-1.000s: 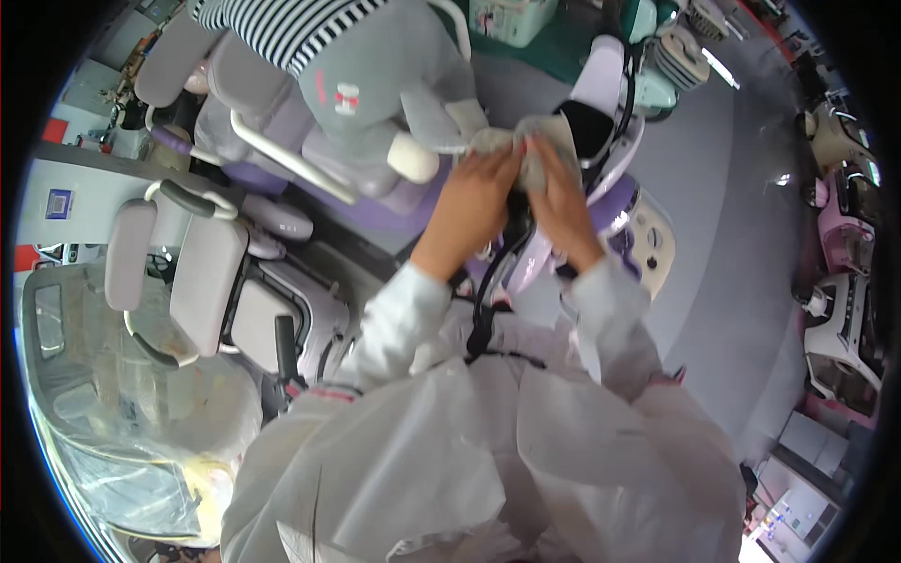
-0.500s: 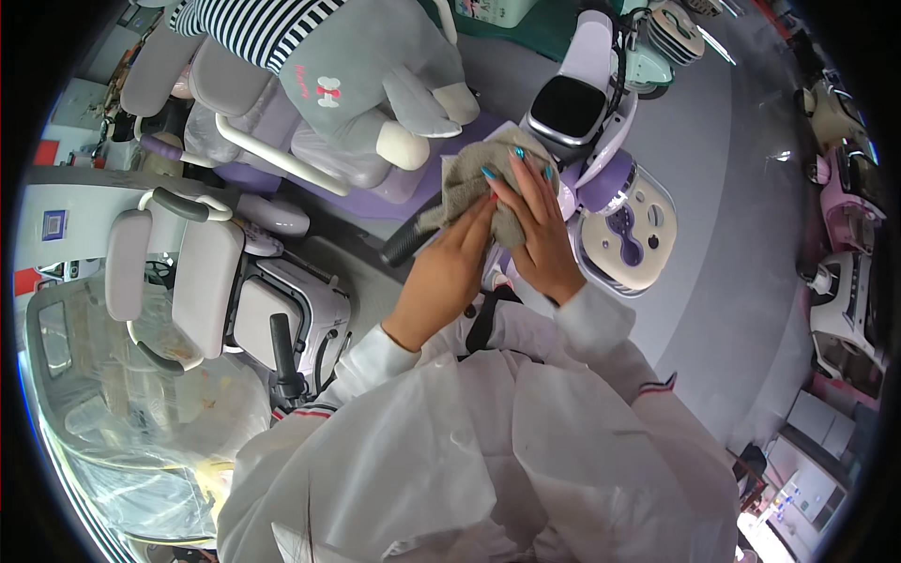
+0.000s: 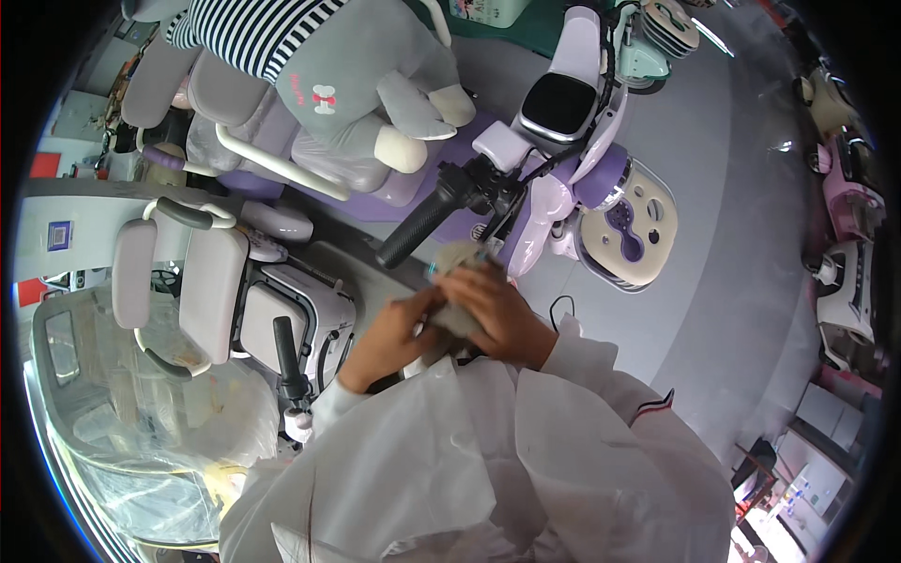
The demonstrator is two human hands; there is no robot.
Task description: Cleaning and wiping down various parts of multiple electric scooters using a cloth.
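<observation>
A beige-brown cloth is bunched up close in front of my white jacket. My right hand, somewhat blurred, is closed round the cloth from above, its blue nails showing at the far end. My left hand pinches the cloth's near left side with bent fingers. Just beyond both hands stands a purple electric scooter; its black handlebar grip points toward me, apart from the cloth. The scooter's dark display and lilac front panel lie farther to the right.
A grey plush toy with a striped top sits on the purple scooter's seat. To the left stands another scooter with a pale seat and black grip, near a plastic-wrapped vehicle. A cream basket lid is at right.
Both hands have pulled back from the scooter's handlebar toward my body, bringing the cloth along and bunching it. The handlebar they covered now shows.
</observation>
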